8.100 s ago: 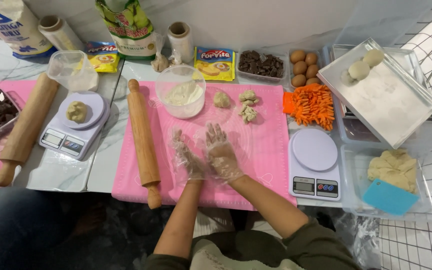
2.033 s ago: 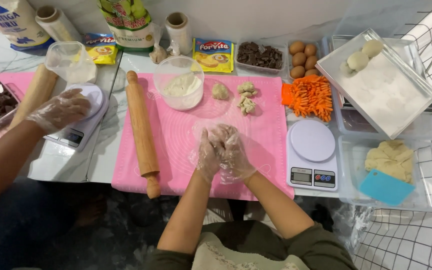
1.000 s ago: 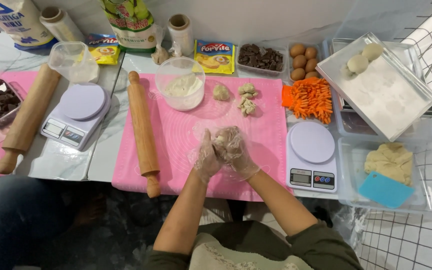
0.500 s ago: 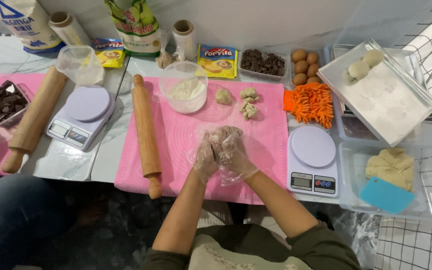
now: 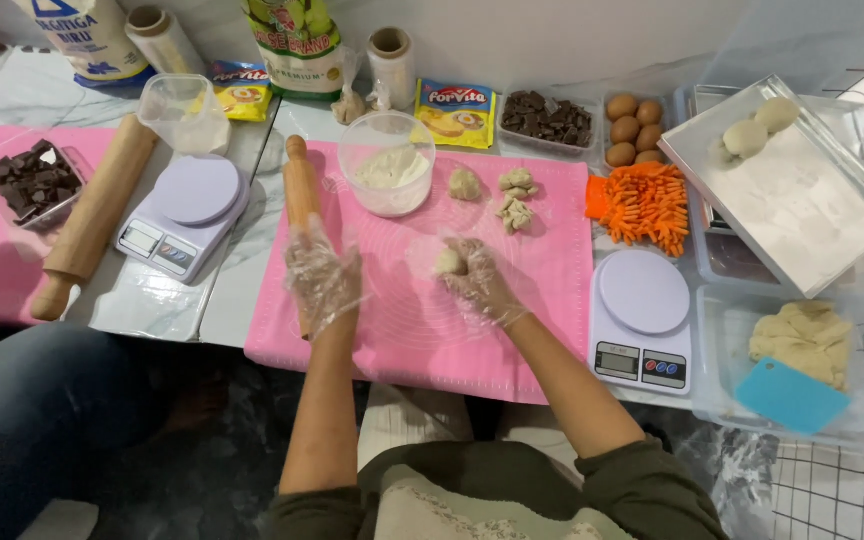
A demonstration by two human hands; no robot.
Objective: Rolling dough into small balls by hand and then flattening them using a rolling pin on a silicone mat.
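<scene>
Head view showed the right hand point(image 5: 480, 285) pinching a dough ball point(image 5: 449, 262) just above the pink mat point(image 5: 552, 320), left hand point(image 5: 322, 280) spread over the rolling pin point(image 5: 299, 185); loose gloves risked slipping.

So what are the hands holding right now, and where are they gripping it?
The right hand holds a small dough ball at its fingertips, over the pink mat. The left hand rests open over the rolling pin, not clearly gripping it.
</scene>
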